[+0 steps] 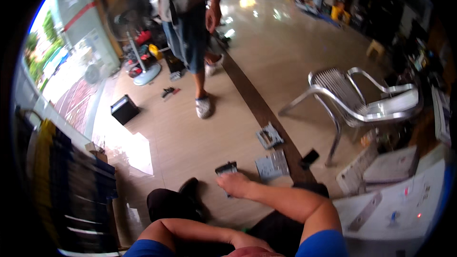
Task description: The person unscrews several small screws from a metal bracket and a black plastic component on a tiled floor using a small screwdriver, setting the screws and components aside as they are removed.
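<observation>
My right hand (235, 184) is stretched out low over the floor. Its fingers close round a small flat piece with a black end (225, 167) and some grey metal below. What kind of part this is, I cannot make out. Just right of that hand lies a silvery metal plate (272, 165) on the tiles. Beyond it sits a smaller metal part (269, 136) with a brownish middle. My left forearm (200, 231) crosses in front of my body at the lower edge, and the fingers of that hand are hidden.
A black phone-like slab (310, 158) lies near a metal armchair (350, 93) on the right. Ahead, a person in shorts (188, 43) stands on the floor. A black box (124, 109) and a pedestal fan (138, 43) are at left; a white slanted panel (395, 204) is at lower right.
</observation>
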`<action>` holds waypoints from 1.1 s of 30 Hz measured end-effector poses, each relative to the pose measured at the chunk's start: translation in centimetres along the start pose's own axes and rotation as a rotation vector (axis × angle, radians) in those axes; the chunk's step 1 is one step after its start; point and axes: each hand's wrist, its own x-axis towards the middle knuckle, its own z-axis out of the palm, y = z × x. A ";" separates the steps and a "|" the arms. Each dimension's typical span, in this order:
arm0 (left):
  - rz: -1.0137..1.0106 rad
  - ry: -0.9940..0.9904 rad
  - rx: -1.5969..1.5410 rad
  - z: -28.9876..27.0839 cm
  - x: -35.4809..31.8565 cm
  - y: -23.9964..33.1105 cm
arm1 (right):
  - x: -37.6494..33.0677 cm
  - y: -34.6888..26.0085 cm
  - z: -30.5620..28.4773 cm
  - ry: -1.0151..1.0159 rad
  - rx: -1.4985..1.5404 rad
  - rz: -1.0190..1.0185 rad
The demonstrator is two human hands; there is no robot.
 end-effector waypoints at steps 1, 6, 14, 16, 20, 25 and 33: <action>-0.004 -0.020 0.026 -0.2 0.5 -0.5 | -0.5 1.2 0.5 0.022 -0.016 -0.013; -0.046 0.012 0.103 0.5 0.0 -1.1 | 0.0 0.0 -1.0 0.088 0.031 -0.065; -0.028 0.036 0.156 0.0 0.6 -1.2 | -0.6 -0.4 -2.4 0.106 0.043 -0.034; -0.012 0.044 0.172 -0.6 0.0 -1.0 | 0.0 -0.3 -3.1 0.118 0.019 -0.046; 0.042 0.062 0.172 -1.1 0.1 -1.6 | -0.4 0.1 -2.2 0.160 0.056 -0.032; 0.074 0.090 0.196 -0.6 0.0 -2.4 | -0.1 -0.5 -2.9 0.126 0.062 -0.049; 0.102 0.132 0.242 -1.2 -1.4 -2.6 | 0.0 -1.2 -4.3 0.083 0.084 0.004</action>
